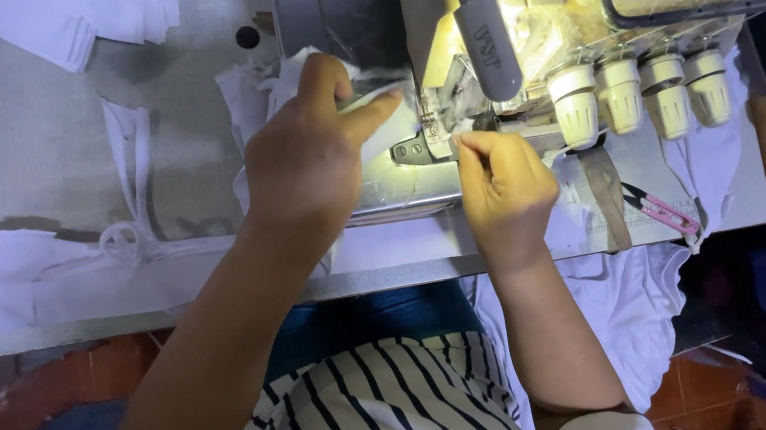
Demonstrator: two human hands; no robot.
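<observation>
Grey sewing table [6, 130], red tiled floor [16, 401]

Bare forearms, short-sleeved top [384, 427] with dark and white stripes, blue trousers [368, 320]
</observation>
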